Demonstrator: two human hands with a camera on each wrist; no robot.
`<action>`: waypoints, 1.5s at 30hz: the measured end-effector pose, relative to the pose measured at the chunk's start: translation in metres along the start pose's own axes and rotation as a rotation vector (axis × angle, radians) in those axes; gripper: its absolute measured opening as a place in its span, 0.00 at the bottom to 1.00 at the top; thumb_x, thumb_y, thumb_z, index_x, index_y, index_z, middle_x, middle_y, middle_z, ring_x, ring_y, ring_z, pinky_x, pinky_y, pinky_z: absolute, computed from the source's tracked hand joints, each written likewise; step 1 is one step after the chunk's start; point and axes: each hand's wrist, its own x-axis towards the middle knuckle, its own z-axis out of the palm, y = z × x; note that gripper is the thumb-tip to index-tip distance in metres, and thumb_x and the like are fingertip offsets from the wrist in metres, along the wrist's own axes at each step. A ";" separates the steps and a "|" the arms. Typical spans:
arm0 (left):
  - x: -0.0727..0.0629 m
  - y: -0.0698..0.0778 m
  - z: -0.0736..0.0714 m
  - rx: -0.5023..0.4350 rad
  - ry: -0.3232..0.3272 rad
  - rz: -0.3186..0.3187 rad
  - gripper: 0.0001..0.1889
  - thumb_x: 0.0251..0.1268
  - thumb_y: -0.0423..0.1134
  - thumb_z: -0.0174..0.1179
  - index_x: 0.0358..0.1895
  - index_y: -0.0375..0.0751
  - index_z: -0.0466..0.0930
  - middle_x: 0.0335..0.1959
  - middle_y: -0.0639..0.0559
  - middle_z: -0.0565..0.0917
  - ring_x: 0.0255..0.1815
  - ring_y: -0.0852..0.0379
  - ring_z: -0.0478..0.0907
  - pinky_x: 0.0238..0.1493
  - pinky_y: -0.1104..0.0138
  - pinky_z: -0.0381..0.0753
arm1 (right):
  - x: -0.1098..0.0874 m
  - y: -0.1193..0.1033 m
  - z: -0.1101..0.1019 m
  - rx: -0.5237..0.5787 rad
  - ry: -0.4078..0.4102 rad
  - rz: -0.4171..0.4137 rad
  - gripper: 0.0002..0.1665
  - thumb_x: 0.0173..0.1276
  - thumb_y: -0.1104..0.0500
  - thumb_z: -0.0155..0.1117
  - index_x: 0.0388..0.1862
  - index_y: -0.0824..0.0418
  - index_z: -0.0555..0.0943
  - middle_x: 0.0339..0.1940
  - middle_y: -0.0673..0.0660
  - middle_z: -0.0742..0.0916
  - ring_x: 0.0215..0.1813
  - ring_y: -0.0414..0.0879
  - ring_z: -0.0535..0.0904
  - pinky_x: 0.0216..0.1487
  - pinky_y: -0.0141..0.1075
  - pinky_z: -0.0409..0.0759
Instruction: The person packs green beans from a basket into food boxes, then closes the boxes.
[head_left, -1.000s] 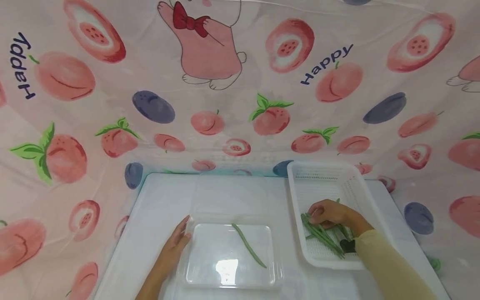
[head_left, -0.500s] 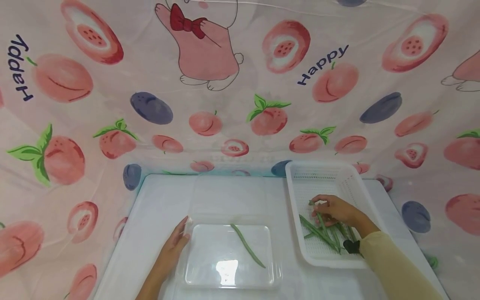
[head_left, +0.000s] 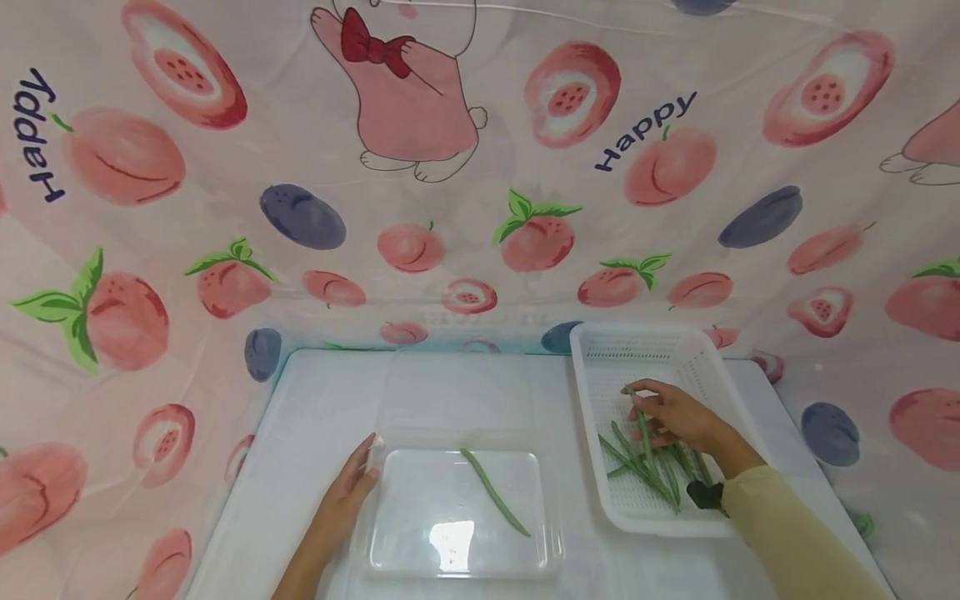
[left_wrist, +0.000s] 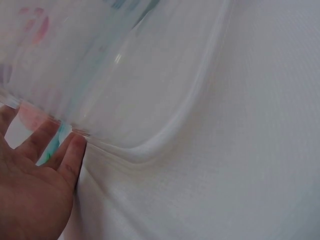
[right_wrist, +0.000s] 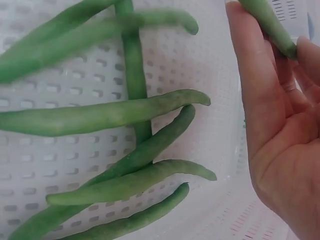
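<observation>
In the head view my left hand (head_left: 341, 500) touches the left rim of a clear plastic box (head_left: 555, 533), its fingers fairly straight. The left wrist view shows the fingertips right at the box's edge. A single green bean (head_left: 495, 493) lies slanted in the box. Over the white perforated basket (head_left: 622, 523) on the right, my right hand (head_left: 678, 421) pinches one green bean (right_wrist: 270, 27) between thumb and fingers. Below that hand, several loose green beans (right_wrist: 100, 116) lie crossed in the basket; some are hidden under the hand in the head view.
Both containers stand on a white-covered table (head_left: 337, 392). A pink fruit-print curtain (head_left: 465, 208) surrounds its back and sides. A dark object (head_left: 705, 494) shows at my right wrist, by the cream sleeve (head_left: 787, 525).
My right hand has risen slightly from the pile, pulling one green bean free, now upright in its fingers. The remaining beans have shifted and spread a little. The left hand and box stay put.
</observation>
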 end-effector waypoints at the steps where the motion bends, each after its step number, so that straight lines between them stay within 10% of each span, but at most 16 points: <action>1: 0.000 0.000 0.000 0.001 0.000 -0.003 0.31 0.76 0.62 0.51 0.79 0.75 0.54 0.84 0.50 0.57 0.81 0.34 0.58 0.66 0.35 0.74 | -0.001 -0.001 0.000 0.011 -0.003 0.003 0.29 0.83 0.52 0.52 0.76 0.60 0.63 0.57 0.70 0.81 0.41 0.53 0.86 0.40 0.51 0.90; 13: 0.001 0.000 -0.001 -0.001 -0.005 0.015 0.32 0.76 0.62 0.51 0.79 0.73 0.54 0.83 0.47 0.59 0.80 0.34 0.58 0.67 0.36 0.74 | -0.010 -0.005 -0.005 0.179 -0.159 -0.051 0.40 0.78 0.64 0.58 0.81 0.68 0.52 0.62 0.67 0.80 0.51 0.50 0.88 0.47 0.45 0.90; 24: 0.002 0.000 0.000 0.005 -0.006 0.008 0.31 0.77 0.62 0.50 0.79 0.76 0.54 0.83 0.47 0.57 0.81 0.33 0.57 0.68 0.35 0.72 | -0.020 -0.025 0.001 0.241 -0.209 -0.102 0.22 0.78 0.62 0.60 0.67 0.54 0.70 0.49 0.53 0.87 0.46 0.50 0.89 0.48 0.45 0.90; 45: 0.000 0.000 -0.001 -0.014 -0.018 -0.007 0.30 0.78 0.60 0.50 0.79 0.77 0.54 0.83 0.49 0.57 0.80 0.33 0.58 0.64 0.36 0.76 | -0.021 -0.089 0.075 0.187 -0.370 -0.165 0.36 0.77 0.59 0.61 0.77 0.64 0.59 0.48 0.59 0.85 0.38 0.48 0.89 0.34 0.40 0.91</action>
